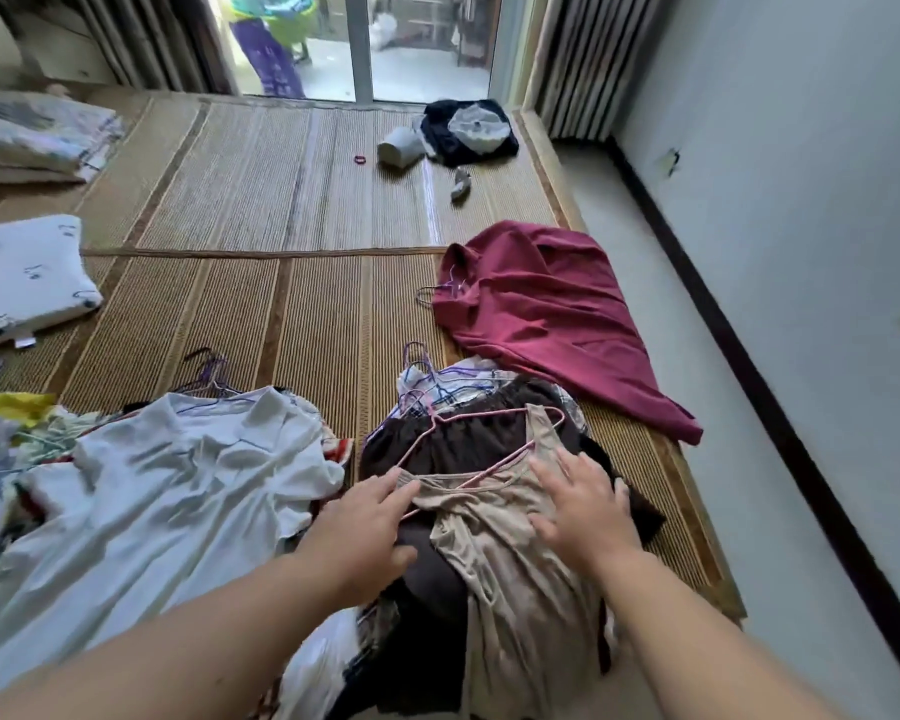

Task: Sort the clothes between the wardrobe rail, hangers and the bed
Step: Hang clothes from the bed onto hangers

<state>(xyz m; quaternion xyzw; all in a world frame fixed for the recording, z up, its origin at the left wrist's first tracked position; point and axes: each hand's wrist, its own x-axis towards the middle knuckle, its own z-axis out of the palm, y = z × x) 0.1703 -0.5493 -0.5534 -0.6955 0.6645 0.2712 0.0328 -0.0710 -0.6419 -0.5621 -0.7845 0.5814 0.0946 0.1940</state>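
A beige top (515,553) on a pink wire hanger (468,433) lies on a dark brown garment (468,439) at the near end of the bed. My left hand (365,522) touches the top's left shoulder with straight fingers. Flat on its right side rests my right hand (585,506), fingers spread. Under this pile several more hangers (427,376) stick out. A white shirt (167,491) lies to the left over a heap of mixed clothes. A maroon garment (546,314) on a hanger is spread out to the right.
The bed is covered with a woven mat (281,210). Pillows (27,278) lie at the left, dark clothes and a grey item (463,129) at the far end. A person (268,39) stands beyond the glass door. A narrow floor strip (697,407) runs along the right wall.
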